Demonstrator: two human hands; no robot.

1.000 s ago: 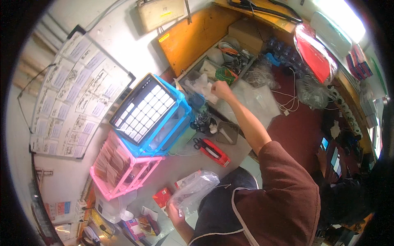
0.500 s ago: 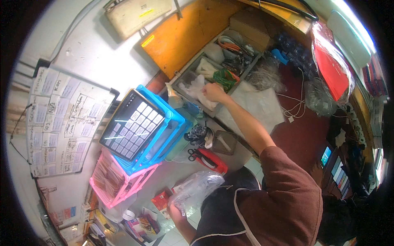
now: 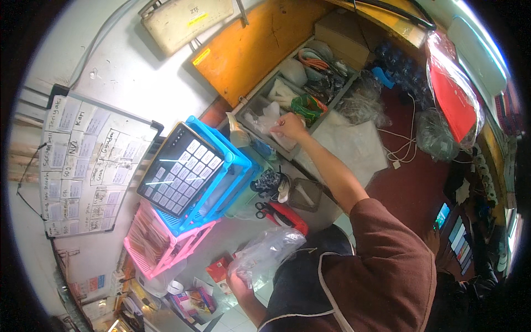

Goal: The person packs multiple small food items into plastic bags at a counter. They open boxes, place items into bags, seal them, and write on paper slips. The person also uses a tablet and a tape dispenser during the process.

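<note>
Right hand (image 3: 290,126): fingers bent, fingertips at the white plastic (image 3: 263,118) in the near left compartment of the divided tray (image 3: 345,87); whether it is pinched cannot be told. Left hand (image 3: 239,283), nearer: closed on a clear plastic bag (image 3: 270,250). Farther left stands the blue rack (image 3: 235,159). Step in hand, as judged: handling the white plastic at the tray. The next move calls for clearance above the compartment wall and a steady left grip.
</note>
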